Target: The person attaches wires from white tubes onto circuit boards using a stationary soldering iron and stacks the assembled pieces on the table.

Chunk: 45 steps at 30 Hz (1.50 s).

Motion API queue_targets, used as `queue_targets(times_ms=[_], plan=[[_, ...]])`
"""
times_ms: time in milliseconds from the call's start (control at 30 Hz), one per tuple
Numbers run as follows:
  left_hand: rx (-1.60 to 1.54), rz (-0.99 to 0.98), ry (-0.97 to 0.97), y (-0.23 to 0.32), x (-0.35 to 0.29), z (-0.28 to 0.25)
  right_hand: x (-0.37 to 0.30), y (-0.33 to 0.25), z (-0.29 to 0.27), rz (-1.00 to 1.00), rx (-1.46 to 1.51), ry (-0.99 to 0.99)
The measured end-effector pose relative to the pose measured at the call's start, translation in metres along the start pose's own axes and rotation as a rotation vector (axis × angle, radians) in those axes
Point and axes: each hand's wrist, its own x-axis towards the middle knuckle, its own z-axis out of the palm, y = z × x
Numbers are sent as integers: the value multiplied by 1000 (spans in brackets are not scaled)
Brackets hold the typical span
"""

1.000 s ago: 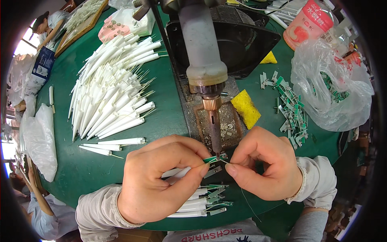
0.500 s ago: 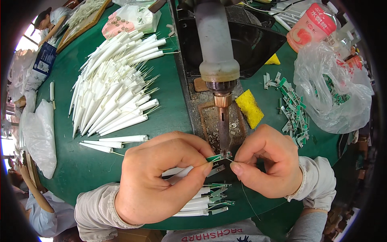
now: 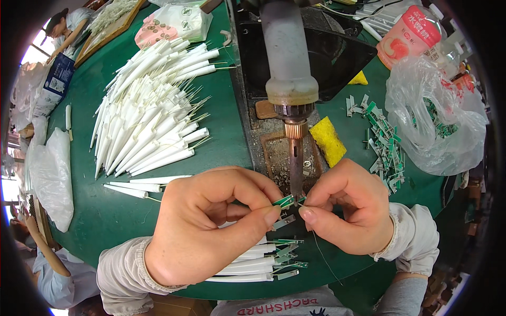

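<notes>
A fixed soldering iron [image 3: 297,152] points down between my hands. My left hand [image 3: 211,221] pinches a small green circuit board [image 3: 284,201] between thumb and forefinger, right beside the iron's tip. My right hand [image 3: 350,208] is closed in a pinch on the other side of the tip. From it a thin wire [image 3: 326,258] hangs down toward the table edge; the fingers hide its upper end. Below my left hand lie several white tapered tubes [image 3: 247,267] with green boards and metal strips at their ends, partly covered by the hand.
A large pile of white tapered tubes [image 3: 147,121] with thin leads lies at left. Loose green boards [image 3: 387,147] and a clear plastic bag [image 3: 437,116] are at right. A yellow sponge [image 3: 328,141] sits beside the iron. Another person [image 3: 68,29] is at far left.
My left hand has turned slightly and sits a little lower left, the board still pinched. My right fingers have come closer to the iron's tip; the wire stretch between them no longer shows clearly.
</notes>
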Motion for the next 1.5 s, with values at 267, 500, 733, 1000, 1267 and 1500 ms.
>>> queue_targets(times_ms=[267, 500, 733, 1000, 1267, 1500], plan=[[-37, -167, 8, 1, 3, -5, -1, -15, -12, 151, -9, -106], [207, 0, -104, -18, -6, -4, 15, -41, -53, 147, -529, -8], [919, 659, -248, -32, -19, 11, 18, -12, -78, -120, -1351, -14], [1161, 667, -309, -16, -27, 17, 10, -11, -78, -33, -1521, -131], [1745, 479, 113, 5, -23, -14, 17, 2, -81, -106, -1557, -150], [1957, 341, 121, -8, -12, -25, 19, 2, -76, -122, -1575, -149]])
